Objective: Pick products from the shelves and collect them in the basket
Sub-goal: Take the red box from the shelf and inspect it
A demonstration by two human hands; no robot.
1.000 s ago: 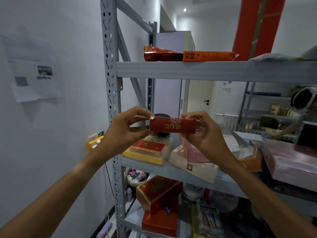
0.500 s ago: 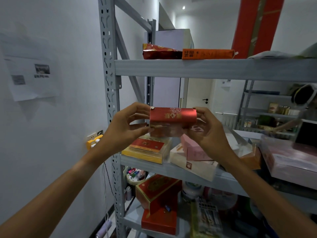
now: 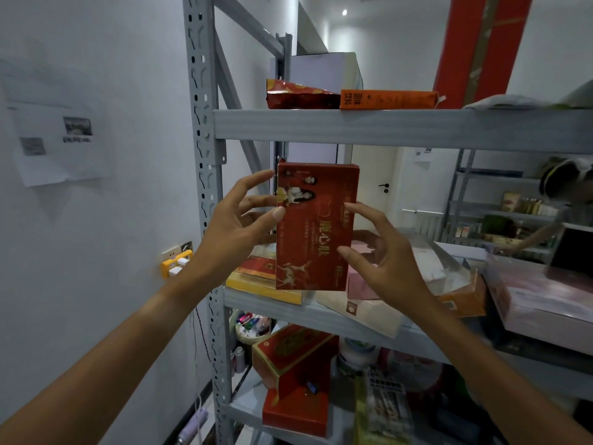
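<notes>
The left hand (image 3: 239, 216) and the right hand (image 3: 382, 252) pinch a red box (image 3: 316, 226) by its sides, upright in front of the shelf (image 3: 401, 130), so picking looks done and next it needs lowering into a basket, which is not in view.

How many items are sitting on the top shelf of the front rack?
5 visible: white carton at back left, crinkled red foil bag, flat orange box, tall red-orange carton, white wrapped bundle at right. More may be hidden behind.
</notes>
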